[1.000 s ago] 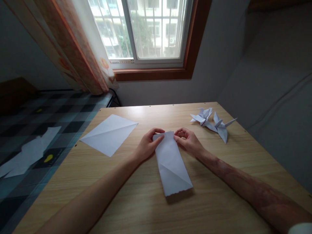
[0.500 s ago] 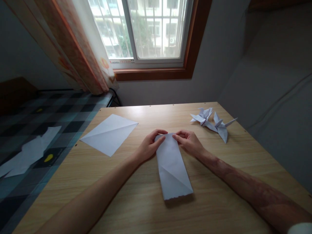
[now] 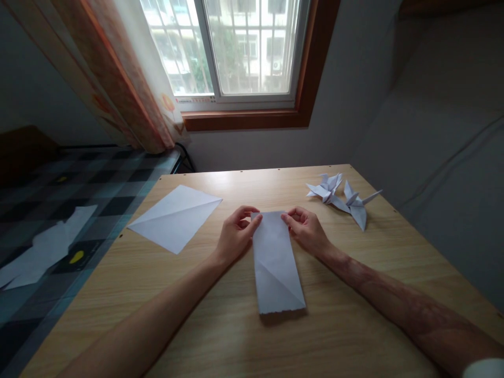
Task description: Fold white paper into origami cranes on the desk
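Note:
A long folded strip of white paper (image 3: 276, 262) lies on the wooden table (image 3: 236, 325), running from my hands toward me, with a diagonal crease and a ragged near edge. My left hand (image 3: 235, 234) pinches the strip's far left corner, fingers curled. My right hand (image 3: 306, 228) pinches the far right corner the same way. Both forearms rest low over the table.
A creased square sheet of white paper (image 3: 175, 217) lies to the left. Two folded paper cranes (image 3: 342, 197) sit at the far right of the table. A checked bedcover (image 3: 59, 210) with loose paper scraps (image 3: 43, 249) is at the left; a window (image 3: 236, 47) is ahead.
Both hands shifted slightly along the strip's far end and the strip straightened, its near edge swinging a little left. Nothing else moved.

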### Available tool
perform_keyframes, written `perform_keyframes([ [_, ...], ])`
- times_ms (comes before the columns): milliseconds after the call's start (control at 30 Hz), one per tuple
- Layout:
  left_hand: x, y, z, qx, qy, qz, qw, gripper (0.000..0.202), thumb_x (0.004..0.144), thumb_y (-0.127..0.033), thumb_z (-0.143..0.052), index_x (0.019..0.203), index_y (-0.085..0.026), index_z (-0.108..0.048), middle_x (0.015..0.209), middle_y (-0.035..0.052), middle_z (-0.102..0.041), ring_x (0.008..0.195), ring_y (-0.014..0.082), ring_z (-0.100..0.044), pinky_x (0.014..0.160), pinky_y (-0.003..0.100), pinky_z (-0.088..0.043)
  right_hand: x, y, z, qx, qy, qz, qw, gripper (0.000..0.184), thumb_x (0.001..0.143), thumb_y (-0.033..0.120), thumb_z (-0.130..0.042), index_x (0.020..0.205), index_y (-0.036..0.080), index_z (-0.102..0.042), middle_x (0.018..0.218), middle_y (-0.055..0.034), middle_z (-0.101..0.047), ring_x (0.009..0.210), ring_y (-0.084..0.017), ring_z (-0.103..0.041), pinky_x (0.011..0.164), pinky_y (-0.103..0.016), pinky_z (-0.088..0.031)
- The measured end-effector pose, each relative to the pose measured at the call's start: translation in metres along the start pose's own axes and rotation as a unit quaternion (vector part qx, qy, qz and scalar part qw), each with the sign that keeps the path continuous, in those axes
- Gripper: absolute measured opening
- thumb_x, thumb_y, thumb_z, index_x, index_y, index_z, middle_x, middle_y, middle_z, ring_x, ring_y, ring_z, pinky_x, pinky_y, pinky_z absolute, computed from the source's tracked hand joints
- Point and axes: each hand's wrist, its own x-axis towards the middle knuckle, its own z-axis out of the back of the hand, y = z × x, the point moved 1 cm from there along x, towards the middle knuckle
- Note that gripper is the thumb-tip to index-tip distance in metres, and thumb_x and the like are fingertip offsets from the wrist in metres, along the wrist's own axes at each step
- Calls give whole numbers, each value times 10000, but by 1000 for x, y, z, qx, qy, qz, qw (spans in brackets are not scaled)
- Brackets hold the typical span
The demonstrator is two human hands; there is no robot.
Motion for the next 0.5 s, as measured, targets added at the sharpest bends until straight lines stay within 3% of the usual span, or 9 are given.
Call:
perform_keyframes([
  [267, 4, 3, -3, -80, 24, 27, 996, 469, 838, -559, -915, 900, -192, -630, 1097, 84, -788, 670, 123, -664, 525, 219, -482, -3, 5, -1, -13, 0, -2, 1000, 534, 852, 760, -818, 851, 247, -670, 760, -39, -719, 654, -209, -622, 529, -306, -440],
  [500, 4, 7, 0, 10, 65, 23, 998, 439, 903, -595, -851, 842, -172, -750, 709, 27, -693, 585, 138, -583, 503, 234, -411, -5, 7, -1, 2, 9, -2, 1000, 502, 873, 720, -830, 865, 238, -686, 833, -65, -759, 713, -223, -661, 557, -308, -478],
])
